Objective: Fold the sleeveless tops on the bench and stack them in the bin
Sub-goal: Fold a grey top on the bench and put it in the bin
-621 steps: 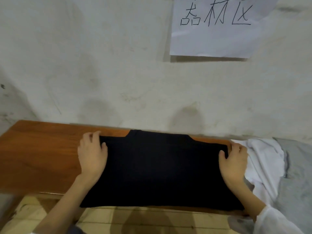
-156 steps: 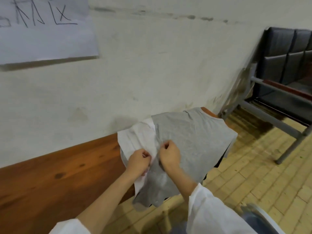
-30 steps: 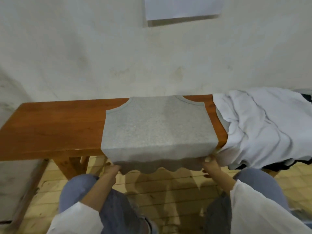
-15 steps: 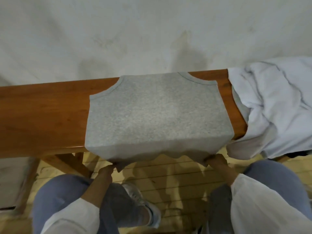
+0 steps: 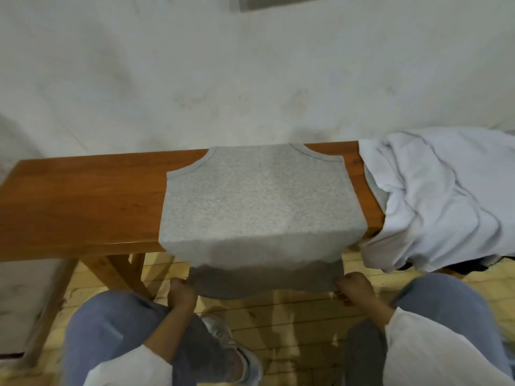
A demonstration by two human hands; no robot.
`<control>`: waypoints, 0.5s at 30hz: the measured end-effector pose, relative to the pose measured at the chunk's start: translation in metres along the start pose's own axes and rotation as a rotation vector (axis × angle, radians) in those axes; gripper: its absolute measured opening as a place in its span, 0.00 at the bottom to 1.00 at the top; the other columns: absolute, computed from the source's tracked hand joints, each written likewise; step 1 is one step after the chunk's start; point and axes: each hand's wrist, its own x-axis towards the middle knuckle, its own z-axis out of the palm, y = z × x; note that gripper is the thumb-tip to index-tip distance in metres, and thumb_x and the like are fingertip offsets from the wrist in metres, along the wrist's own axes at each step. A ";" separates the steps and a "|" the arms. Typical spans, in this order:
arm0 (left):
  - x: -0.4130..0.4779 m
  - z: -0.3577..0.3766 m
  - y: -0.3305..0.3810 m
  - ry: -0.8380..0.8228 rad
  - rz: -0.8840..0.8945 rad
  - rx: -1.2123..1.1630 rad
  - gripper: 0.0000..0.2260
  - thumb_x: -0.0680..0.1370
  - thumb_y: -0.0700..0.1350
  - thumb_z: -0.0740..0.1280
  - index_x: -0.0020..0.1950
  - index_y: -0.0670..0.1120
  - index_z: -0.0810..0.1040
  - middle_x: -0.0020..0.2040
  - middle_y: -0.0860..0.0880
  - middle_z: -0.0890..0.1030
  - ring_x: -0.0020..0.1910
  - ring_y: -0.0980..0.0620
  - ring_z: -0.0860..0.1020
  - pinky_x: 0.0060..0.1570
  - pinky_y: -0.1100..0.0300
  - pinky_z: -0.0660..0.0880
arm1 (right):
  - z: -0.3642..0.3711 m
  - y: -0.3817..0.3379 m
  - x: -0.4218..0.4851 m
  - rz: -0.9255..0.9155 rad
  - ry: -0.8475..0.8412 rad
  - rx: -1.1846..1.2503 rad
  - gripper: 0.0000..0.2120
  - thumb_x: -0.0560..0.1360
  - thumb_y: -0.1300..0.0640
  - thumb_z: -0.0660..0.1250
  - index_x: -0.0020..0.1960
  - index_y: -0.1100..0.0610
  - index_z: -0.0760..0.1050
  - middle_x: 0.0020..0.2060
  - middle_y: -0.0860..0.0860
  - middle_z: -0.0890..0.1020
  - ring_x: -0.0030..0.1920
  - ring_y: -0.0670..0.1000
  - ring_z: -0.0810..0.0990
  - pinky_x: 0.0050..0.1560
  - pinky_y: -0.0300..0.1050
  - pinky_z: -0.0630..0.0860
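Head view. One reddish-brown wooden bench [image 5: 83,201] stands against a stained pale plaster wall [image 5: 250,79]. One light grey sleeveless knit top [image 5: 259,196] lies flat across the middle of the bench, its neckline and two armhole curves at the rear edge. Its lower part hangs over the front edge.

Two hands are in view, both below the front edge. The left hand [image 5: 181,293] has its fingers curled on the left hem corner of the top. The right hand [image 5: 353,288] grips the right hem corner in the same way.

At the right end of the bench lies one crumpled white garment [image 5: 434,196]. One strip of a second grey cloth [image 5: 376,188] shows under its left side, and one dark cloth [image 5: 471,264] under its front.
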 end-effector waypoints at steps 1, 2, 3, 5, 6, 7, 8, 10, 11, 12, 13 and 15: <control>-0.013 -0.003 0.004 -0.016 0.061 -0.009 0.06 0.81 0.42 0.59 0.45 0.41 0.67 0.47 0.34 0.77 0.42 0.36 0.77 0.46 0.42 0.77 | -0.003 -0.002 -0.014 -0.060 0.015 -0.017 0.14 0.74 0.60 0.66 0.31 0.62 0.73 0.29 0.60 0.82 0.30 0.59 0.81 0.32 0.51 0.77; -0.025 -0.004 0.006 -0.027 0.113 0.012 0.05 0.80 0.42 0.60 0.48 0.41 0.67 0.43 0.36 0.77 0.39 0.37 0.77 0.42 0.43 0.78 | -0.003 -0.003 -0.021 -0.109 0.023 -0.016 0.15 0.75 0.59 0.66 0.31 0.61 0.72 0.26 0.58 0.80 0.28 0.56 0.80 0.29 0.47 0.76; -0.043 -0.009 0.013 -0.046 0.181 -0.014 0.05 0.80 0.42 0.61 0.50 0.41 0.66 0.41 0.37 0.76 0.38 0.37 0.77 0.40 0.44 0.76 | -0.006 -0.007 -0.036 -0.153 0.044 -0.008 0.15 0.76 0.58 0.66 0.32 0.61 0.71 0.26 0.56 0.80 0.27 0.54 0.80 0.28 0.43 0.74; -0.072 -0.019 0.022 -0.103 0.318 -0.015 0.04 0.80 0.41 0.62 0.50 0.45 0.66 0.39 0.40 0.76 0.38 0.38 0.77 0.39 0.45 0.76 | -0.007 -0.010 -0.059 -0.211 0.093 0.047 0.09 0.75 0.59 0.68 0.38 0.61 0.72 0.30 0.56 0.81 0.28 0.51 0.81 0.29 0.43 0.76; -0.082 -0.024 0.025 -0.143 0.386 -0.019 0.05 0.79 0.40 0.62 0.49 0.48 0.67 0.39 0.41 0.76 0.38 0.39 0.77 0.39 0.44 0.76 | -0.010 -0.013 -0.070 -0.243 0.120 0.087 0.06 0.74 0.61 0.68 0.42 0.61 0.72 0.33 0.56 0.81 0.30 0.52 0.81 0.32 0.45 0.78; -0.089 -0.028 0.024 -0.171 0.459 -0.032 0.07 0.79 0.39 0.63 0.46 0.51 0.69 0.38 0.42 0.76 0.37 0.40 0.77 0.38 0.43 0.75 | -0.011 -0.016 -0.080 -0.270 0.129 0.136 0.05 0.74 0.62 0.68 0.44 0.61 0.72 0.35 0.57 0.82 0.33 0.53 0.82 0.36 0.48 0.80; -0.098 -0.032 0.029 -0.186 0.516 -0.048 0.10 0.79 0.38 0.63 0.43 0.53 0.71 0.37 0.43 0.77 0.36 0.41 0.77 0.37 0.43 0.75 | -0.013 -0.019 -0.089 -0.302 0.124 0.202 0.04 0.74 0.62 0.68 0.45 0.59 0.72 0.37 0.58 0.82 0.36 0.55 0.83 0.38 0.51 0.81; -0.120 -0.046 0.043 -0.171 0.590 -0.138 0.10 0.78 0.37 0.64 0.42 0.51 0.75 0.38 0.45 0.78 0.37 0.44 0.78 0.39 0.46 0.76 | -0.018 -0.028 -0.109 -0.373 0.088 0.350 0.03 0.75 0.63 0.67 0.48 0.59 0.74 0.40 0.58 0.82 0.38 0.56 0.82 0.37 0.47 0.81; -0.131 -0.055 0.054 -0.141 0.625 -0.196 0.08 0.78 0.36 0.64 0.44 0.49 0.77 0.40 0.46 0.79 0.39 0.47 0.79 0.41 0.51 0.76 | -0.021 -0.035 -0.119 -0.416 0.065 0.415 0.03 0.76 0.64 0.67 0.48 0.59 0.76 0.41 0.58 0.82 0.38 0.55 0.82 0.36 0.44 0.80; -0.141 -0.065 0.069 -0.114 0.632 -0.262 0.07 0.78 0.35 0.64 0.45 0.46 0.78 0.41 0.47 0.80 0.41 0.49 0.79 0.42 0.56 0.76 | -0.027 -0.045 -0.129 -0.453 0.046 0.486 0.03 0.76 0.64 0.67 0.48 0.58 0.77 0.40 0.57 0.82 0.38 0.55 0.82 0.35 0.42 0.79; -0.148 -0.076 0.083 -0.091 0.620 -0.344 0.07 0.78 0.34 0.63 0.46 0.44 0.79 0.42 0.48 0.80 0.41 0.50 0.79 0.41 0.60 0.76 | -0.035 -0.055 -0.137 -0.479 0.037 0.561 0.04 0.76 0.65 0.66 0.47 0.58 0.79 0.40 0.56 0.82 0.39 0.55 0.82 0.35 0.40 0.79; -0.152 -0.098 0.113 -0.067 0.579 -0.525 0.10 0.77 0.30 0.61 0.50 0.40 0.80 0.45 0.46 0.81 0.43 0.50 0.79 0.43 0.59 0.77 | -0.056 -0.079 -0.148 -0.504 0.026 0.745 0.09 0.78 0.67 0.62 0.47 0.58 0.80 0.39 0.55 0.83 0.40 0.55 0.82 0.35 0.39 0.80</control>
